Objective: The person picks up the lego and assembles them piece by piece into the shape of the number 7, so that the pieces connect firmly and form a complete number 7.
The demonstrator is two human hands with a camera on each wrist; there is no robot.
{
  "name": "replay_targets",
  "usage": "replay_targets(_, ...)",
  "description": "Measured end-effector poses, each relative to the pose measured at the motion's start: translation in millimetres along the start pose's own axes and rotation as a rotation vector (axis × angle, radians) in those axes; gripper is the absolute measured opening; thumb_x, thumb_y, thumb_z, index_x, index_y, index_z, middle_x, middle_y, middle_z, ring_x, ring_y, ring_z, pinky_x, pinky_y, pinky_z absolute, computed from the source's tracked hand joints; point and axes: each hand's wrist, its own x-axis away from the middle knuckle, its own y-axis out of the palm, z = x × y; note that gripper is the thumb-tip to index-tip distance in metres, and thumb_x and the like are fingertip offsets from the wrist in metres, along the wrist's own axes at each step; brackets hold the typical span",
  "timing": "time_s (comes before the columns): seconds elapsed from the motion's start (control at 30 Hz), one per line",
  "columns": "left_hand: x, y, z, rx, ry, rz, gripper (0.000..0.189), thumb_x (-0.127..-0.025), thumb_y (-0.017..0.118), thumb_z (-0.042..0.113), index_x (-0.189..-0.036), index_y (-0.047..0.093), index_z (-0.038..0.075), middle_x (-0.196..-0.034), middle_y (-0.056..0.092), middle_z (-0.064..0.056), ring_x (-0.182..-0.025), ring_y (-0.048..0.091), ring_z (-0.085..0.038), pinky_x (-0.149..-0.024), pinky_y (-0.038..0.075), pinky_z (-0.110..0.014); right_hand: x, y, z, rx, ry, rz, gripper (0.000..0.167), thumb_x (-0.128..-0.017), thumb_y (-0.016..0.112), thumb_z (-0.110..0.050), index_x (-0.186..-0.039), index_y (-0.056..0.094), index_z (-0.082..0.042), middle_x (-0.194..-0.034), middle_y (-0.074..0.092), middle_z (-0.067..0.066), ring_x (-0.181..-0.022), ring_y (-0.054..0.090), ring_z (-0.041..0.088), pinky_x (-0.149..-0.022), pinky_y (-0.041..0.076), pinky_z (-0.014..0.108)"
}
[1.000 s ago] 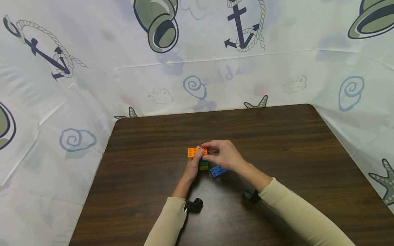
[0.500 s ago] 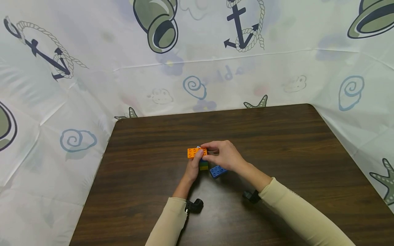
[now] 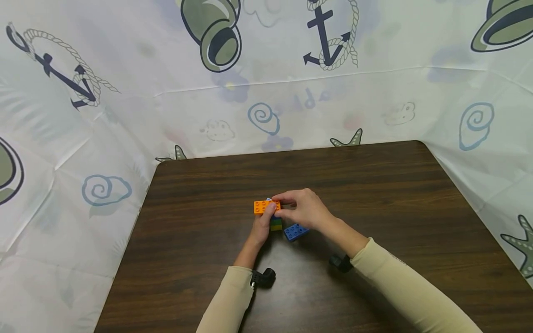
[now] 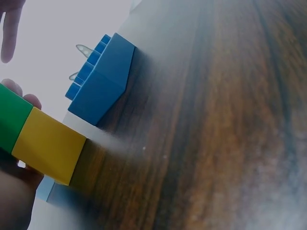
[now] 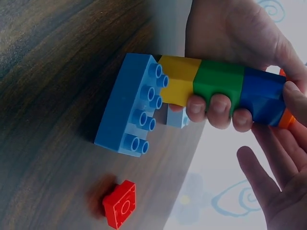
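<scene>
In the head view, the left hand (image 3: 260, 226) holds an upright stack of toy building bricks, its thumb lying over the orange brick (image 3: 260, 206) on top. The right wrist view shows a yellow brick (image 5: 178, 79), a green brick (image 5: 219, 79) and a dark blue brick (image 5: 263, 95) below it, with left fingers wrapped around them. The right hand (image 3: 307, 209) pinches the right end of the orange brick between thumb and fingers. Close beside the stack, a blue eight-stud brick (image 3: 294, 232) lies on the table. Whether the yellow brick touches the tabletop, I cannot tell.
A red brick (image 5: 120, 203) lies on the table, hidden from the head view. Part of a light blue brick (image 5: 176, 116) shows behind the stack. The dark wooden table (image 3: 200, 194) is bordered by a printed white curtain (image 3: 283, 106).
</scene>
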Motion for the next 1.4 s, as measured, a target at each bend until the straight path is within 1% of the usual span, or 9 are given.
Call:
replay_targets(0.17,-4.9,-2.2,-13.0,0.005,-0.019,0.016,0.041,-0.102,0.039,0.031,-0.111,0.058,-0.004,-0.089,0.058,0.002,-0.083,0.053,-0.013,-0.083,0.04,-0.029,-0.2,-1.5,-2.2,0.012,0.006,-0.009,0.038,-0.084,0.079,-0.021,-0.121,0.07,-0.013,-0.114,0.071,0.003,-0.101,0.068,0.02,-0.084,0.054,0.042)
replay_targets(0.3,-10.0,-4.3,-30.0,0.025,-0.01,0.016,0.046,-0.102,0.039,0.036,-0.111,0.059,-0.005,-0.087,0.061,0.0,-0.081,0.056,-0.015,-0.086,0.043,-0.038,0.7,-1.7,-2.4,0.019,0.007,-0.011,0.039,-0.085,0.079,-0.022,-0.122,0.07,-0.013,-0.114,0.071,0.003,-0.101,0.068,0.019,-0.085,0.054,0.04)
replay_targets(0.43,-7.9,-4.4,-23.6,0.023,-0.023,-0.002,0.039,-0.105,0.037,0.025,-0.112,0.057,-0.008,-0.087,0.061,0.001,-0.082,0.056,-0.017,-0.089,0.043,-0.049,1.3,-3.3,-0.3,-0.019,0.011,-0.034,0.039,-0.086,0.078,-0.022,-0.123,0.069,-0.013,-0.116,0.07,0.003,-0.103,0.067,0.017,-0.086,0.054,0.038)
replay_targets(0.53,-3.4,-2.5,-12.1,0.022,-0.028,-0.02,0.036,-0.105,0.036,0.02,-0.114,0.057,-0.009,-0.087,0.061,0.003,-0.085,0.057,-0.023,-0.089,0.045,-0.048,1.5,-7.4,3.9,-0.093,0.009,-0.088,0.04,-0.088,0.075,-0.022,-0.126,0.067,-0.012,-0.12,0.068,0.003,-0.108,0.065,0.017,-0.088,0.053,0.037)
replay_targets(0.67,-0.4,1.2,-3.4,0.066,0.043,-0.068,0.036,-0.105,0.034,0.015,-0.112,0.054,-0.014,-0.089,0.061,0.001,-0.087,0.057,-0.032,-0.086,0.049,-0.041,2.7,-15.6,16.2,-0.152,0.033,-0.134,0.039,-0.095,0.067,-0.023,-0.131,0.063,-0.009,-0.124,0.066,0.005,-0.11,0.063,0.018,-0.092,0.051,0.038)
replay_targets(0.87,-2.7,0.8,-6.8,0.103,0.151,-0.122,0.035,-0.106,0.03,0.01,-0.104,0.052,-0.017,-0.089,0.058,-0.018,-0.082,0.056,-0.026,-0.081,0.047,-0.032,13.3,-29.5,45.3,0.044,0.139,-0.051,0.032,-0.097,0.063,-0.021,-0.126,0.066,-0.009,-0.122,0.066,0.007,-0.108,0.063,0.024,-0.092,0.05,0.045)
replay_targets(1.07,-1.3,-1.8,-10.1,0.115,0.132,-0.123,0.037,-0.107,0.03,0.012,-0.105,0.053,-0.016,-0.095,0.055,-0.034,-0.09,0.054,-0.048,-0.083,0.048,-0.032,27.2,-33.3,69.7,0.273,0.249,-0.107,0.043,-0.093,0.069,-0.026,-0.132,0.062,-0.012,-0.13,0.061,0.009,-0.119,0.056,0.031,-0.096,0.045,0.054)
replay_targets(1.23,0.5,-5.0,-9.4,0.098,0.135,-0.166,0.038,-0.108,0.025,0.012,-0.111,0.053,-0.015,-0.103,0.056,-0.038,-0.1,0.051,-0.056,-0.091,0.045,-0.035,32.6,-22.9,82.1,0.384,0.244,-0.14,0.053,-0.089,0.073,-0.032,-0.135,0.058,-0.012,-0.127,0.061,0.01,-0.111,0.06,0.029,-0.087,0.05,0.051)
replay_targets(1.4,-0.6,-7.1,-13.8,0.099,0.168,-0.155,0.033,-0.107,0.03,0.009,-0.12,0.052,-0.011,-0.114,0.057,-0.036,-0.11,0.052,-0.05,-0.098,0.043,-0.034,34.1,-12.6,87.7,0.465,0.192,-0.129,0.052,-0.087,0.075,-0.034,-0.133,0.061,-0.014,-0.119,0.062,0.007,-0.102,0.06,0.025,-0.078,0.053,0.046)
